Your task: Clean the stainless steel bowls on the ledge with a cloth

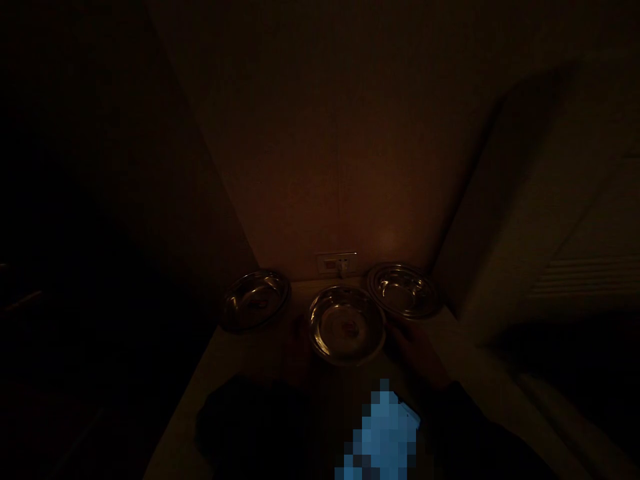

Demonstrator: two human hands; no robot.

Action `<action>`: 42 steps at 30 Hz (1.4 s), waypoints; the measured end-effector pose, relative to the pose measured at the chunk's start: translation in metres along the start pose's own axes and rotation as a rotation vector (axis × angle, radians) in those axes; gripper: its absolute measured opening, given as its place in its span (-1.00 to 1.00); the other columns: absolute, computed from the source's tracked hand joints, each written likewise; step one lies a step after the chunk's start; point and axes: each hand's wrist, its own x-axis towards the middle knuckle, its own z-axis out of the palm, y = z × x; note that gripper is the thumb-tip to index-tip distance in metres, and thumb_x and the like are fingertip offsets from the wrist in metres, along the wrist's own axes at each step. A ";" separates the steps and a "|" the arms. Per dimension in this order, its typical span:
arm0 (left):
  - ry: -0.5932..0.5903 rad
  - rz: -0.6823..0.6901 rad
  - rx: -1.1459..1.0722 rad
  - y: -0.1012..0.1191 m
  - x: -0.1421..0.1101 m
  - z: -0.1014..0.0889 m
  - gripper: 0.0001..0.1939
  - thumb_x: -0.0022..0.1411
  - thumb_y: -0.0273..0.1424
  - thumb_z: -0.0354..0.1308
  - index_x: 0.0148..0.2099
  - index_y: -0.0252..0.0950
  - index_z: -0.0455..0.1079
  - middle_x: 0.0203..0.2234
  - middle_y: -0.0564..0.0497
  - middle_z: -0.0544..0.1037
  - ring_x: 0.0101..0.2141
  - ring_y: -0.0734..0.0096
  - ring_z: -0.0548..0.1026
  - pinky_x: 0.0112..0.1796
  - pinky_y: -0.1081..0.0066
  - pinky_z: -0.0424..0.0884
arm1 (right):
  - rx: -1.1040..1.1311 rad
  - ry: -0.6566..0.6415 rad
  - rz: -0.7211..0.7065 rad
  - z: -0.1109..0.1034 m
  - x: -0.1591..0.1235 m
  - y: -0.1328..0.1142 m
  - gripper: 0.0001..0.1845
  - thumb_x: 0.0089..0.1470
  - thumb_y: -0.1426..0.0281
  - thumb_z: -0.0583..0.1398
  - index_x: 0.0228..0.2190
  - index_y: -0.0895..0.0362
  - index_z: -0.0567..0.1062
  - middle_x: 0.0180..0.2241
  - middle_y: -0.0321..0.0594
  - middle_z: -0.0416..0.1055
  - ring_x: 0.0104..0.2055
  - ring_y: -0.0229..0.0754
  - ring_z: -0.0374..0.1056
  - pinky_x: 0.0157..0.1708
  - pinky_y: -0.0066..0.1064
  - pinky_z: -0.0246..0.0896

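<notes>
The scene is very dark. Three shiny steel bowls stand on a pale counter by the wall: one on the left (256, 299), one in the middle (346, 325), one on the right (404, 290). My right hand (419, 352) reaches out of a dark sleeve to the right rim of the middle bowl, and its fingers are lost in shadow. My left hand (298, 345) shows only as a faint shape by that bowl's left rim, above a dark sleeve (250, 420). The middle bowl has a small reddish spot inside.
A wall socket plate (337, 264) sits on the wall just behind the bowls. A glowing blue blurred patch (383, 433) lies low in the picture between my arms. A pale slanted surface (525, 220) rises on the right. The left side is black.
</notes>
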 end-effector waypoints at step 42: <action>-0.594 0.302 0.273 0.089 0.083 0.113 -0.60 0.25 -0.33 -0.02 0.05 -0.38 0.43 -0.04 -0.20 0.55 -0.02 0.14 0.49 -0.02 0.27 0.36 | -0.748 0.213 0.342 -0.111 0.067 0.029 -0.75 0.25 0.29 0.10 -0.29 0.17 0.51 -0.31 -0.14 0.49 -0.30 -0.20 0.42 -0.32 -0.38 0.30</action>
